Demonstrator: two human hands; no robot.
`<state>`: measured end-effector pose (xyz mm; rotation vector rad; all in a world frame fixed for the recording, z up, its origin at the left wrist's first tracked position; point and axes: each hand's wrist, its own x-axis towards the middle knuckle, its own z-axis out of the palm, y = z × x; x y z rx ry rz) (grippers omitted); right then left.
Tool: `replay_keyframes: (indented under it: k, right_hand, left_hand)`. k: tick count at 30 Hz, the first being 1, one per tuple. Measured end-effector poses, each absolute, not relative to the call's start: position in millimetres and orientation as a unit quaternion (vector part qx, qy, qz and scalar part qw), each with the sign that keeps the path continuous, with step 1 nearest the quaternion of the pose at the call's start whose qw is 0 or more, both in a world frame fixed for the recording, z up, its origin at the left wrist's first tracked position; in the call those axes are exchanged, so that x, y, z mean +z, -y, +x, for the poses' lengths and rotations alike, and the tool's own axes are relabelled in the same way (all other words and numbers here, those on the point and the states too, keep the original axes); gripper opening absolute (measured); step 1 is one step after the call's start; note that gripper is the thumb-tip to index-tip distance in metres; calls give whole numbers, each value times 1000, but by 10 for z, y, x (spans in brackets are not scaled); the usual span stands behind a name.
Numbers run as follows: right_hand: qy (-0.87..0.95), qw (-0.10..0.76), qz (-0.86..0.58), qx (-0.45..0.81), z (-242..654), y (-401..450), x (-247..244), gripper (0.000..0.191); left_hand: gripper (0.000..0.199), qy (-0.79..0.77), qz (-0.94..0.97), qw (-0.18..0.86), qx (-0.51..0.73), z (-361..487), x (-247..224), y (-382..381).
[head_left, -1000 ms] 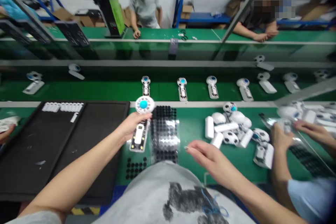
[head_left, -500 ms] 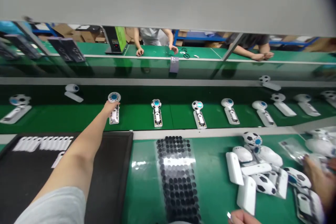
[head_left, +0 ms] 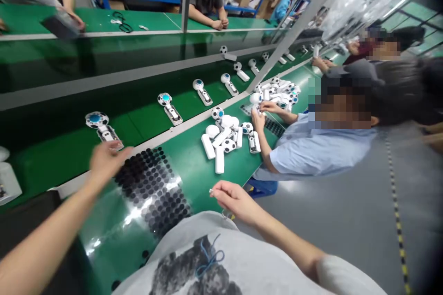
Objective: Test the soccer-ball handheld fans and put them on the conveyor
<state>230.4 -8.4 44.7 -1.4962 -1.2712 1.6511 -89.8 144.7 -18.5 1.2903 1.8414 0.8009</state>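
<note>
My left hand [head_left: 107,160] is over the near edge of the green belt, thumb and fingers apart. Its fingertips are at the lower end of a white device [head_left: 98,120] with a round football-patterned head and an opened handle showing inner parts; whether they touch it I cannot tell. Close to my body, my right hand [head_left: 235,199] pinches a small white piece [head_left: 211,191], too small to name. Between my hands lies a clear sheet of black round stickers [head_left: 152,173]. A pile of football-patterned devices and white handles [head_left: 219,159] lies beyond my right hand.
More such devices [head_left: 170,109] lie spaced along the green belt [head_left: 138,133]. A co-worker in a light blue shirt [head_left: 311,152] sits to my right, hands on a part. Other people work across the belt. A black tray [head_left: 31,235] is at lower left.
The view has swung to the right. My left hand has left the device it was touching and is now by another one farther right. My right hand, still pinching the small piece, shows more fully.
</note>
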Motion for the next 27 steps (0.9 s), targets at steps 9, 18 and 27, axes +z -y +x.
replay_keyframes:
  k: [9, 18, 27]
  right_hand:
    - [426, 361, -545, 626, 3219, 528, 287, 31]
    - [391, 415, -581, 581, 3783, 605, 95, 34]
    - [846, 383, -300, 218, 3043, 75, 217, 22]
  left_hand:
    - [61, -670, 593, 383, 230, 1788, -343, -1728]
    - [28, -697, 518, 456, 194, 1740, -150, -1834]
    - [28, -592, 514, 583, 214, 1373, 460, -156]
